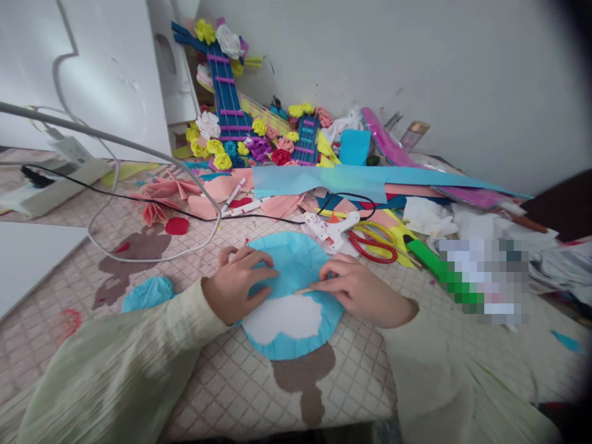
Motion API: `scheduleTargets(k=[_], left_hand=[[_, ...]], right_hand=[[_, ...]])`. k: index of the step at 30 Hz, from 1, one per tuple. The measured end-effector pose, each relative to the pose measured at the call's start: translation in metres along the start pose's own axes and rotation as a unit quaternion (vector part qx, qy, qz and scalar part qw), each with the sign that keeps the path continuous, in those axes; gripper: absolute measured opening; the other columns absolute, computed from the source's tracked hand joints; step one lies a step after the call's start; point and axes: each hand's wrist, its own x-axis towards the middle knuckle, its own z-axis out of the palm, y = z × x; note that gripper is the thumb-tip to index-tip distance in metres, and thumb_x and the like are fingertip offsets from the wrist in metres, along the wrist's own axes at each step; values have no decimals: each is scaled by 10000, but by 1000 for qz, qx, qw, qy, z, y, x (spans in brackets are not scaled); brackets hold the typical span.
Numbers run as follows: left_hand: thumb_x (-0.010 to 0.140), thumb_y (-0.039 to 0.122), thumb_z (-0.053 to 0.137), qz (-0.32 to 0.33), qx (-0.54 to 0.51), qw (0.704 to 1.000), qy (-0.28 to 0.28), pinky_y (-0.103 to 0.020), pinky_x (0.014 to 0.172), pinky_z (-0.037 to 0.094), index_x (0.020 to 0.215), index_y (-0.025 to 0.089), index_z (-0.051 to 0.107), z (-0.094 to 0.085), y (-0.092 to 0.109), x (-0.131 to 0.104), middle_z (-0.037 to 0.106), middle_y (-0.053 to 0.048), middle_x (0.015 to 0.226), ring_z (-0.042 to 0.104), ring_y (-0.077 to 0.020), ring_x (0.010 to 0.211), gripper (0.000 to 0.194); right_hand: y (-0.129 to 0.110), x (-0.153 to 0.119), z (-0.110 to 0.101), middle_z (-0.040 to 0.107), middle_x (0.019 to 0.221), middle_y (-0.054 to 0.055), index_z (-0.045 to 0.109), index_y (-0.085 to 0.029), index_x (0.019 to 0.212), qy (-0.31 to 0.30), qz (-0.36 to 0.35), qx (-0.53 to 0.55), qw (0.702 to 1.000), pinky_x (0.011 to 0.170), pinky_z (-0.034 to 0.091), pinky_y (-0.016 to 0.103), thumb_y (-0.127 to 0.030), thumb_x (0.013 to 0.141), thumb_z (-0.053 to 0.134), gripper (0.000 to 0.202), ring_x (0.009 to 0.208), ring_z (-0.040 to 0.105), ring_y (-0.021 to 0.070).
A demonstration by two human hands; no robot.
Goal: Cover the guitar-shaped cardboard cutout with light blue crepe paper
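Note:
A round piece covered in light blue crepe paper [296, 262] lies on the table in front of me. Its wrinkled edge is folded over a white face [283, 319] that shows in the lower half. On the left side of the disc rests my left hand [243, 280], fingers bent and apart, touching the paper. My right hand [354, 288] pinches a thin wooden stick [303, 291], whose tip lies over the paper near the border with the white area.
Behind the disc lie a white glue gun [330, 231] and red-handled scissors [374, 246]. A crumpled blue paper piece [148, 292] sits at left. White cable [217, 206] loops across the table. Paper-flower guitars [229, 98] lean on the wall; a green cutter [425, 259] lies right.

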Motion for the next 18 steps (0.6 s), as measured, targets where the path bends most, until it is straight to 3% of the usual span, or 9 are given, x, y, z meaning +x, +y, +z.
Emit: scheduleTargets(k=[3,6,10,13,18], left_hand=[[735,248,562,-10,-19,1000,4,-477,857,220,946,256,665,-3,0,-1,621,-41,1050,518,-257,986,235],[692,253,623,-13,-33,999,-34,-461,849,243,966,256,657,-10,-1,-2,605,-44,1079,504,-266,1014,276],[641,264,689,2,-50,996,-80,-448,836,276,1001,268,648,-19,-7,-4,588,-48,1081,493,-279,1016,363],[702,347,640,15,-83,993,-79,-440,849,303,1049,278,629,-22,-17,-2,584,-52,1087,501,-273,1010,354],[763,411,530,-113,-122,986,-19,-463,928,306,1103,219,593,-23,-46,5,552,-106,1119,461,-302,1081,396]], right_hand=[[3,-5,-10,604,841,41,697,-269,981,-6,-16,43,999,709,441,321,-83,864,438,339,819,518,169],[10,-16,-23,605,875,53,679,-231,1019,17,21,90,996,708,468,310,-153,891,444,279,825,546,160],[23,-47,-32,610,948,61,677,-229,992,98,106,78,986,795,475,355,-208,884,465,239,903,571,190],[28,-75,-25,618,916,61,684,-243,906,156,151,10,976,811,451,416,-226,872,460,228,906,567,222],[28,-106,-7,646,926,60,674,-246,758,94,210,-55,972,832,399,494,-146,826,413,288,930,544,249]])
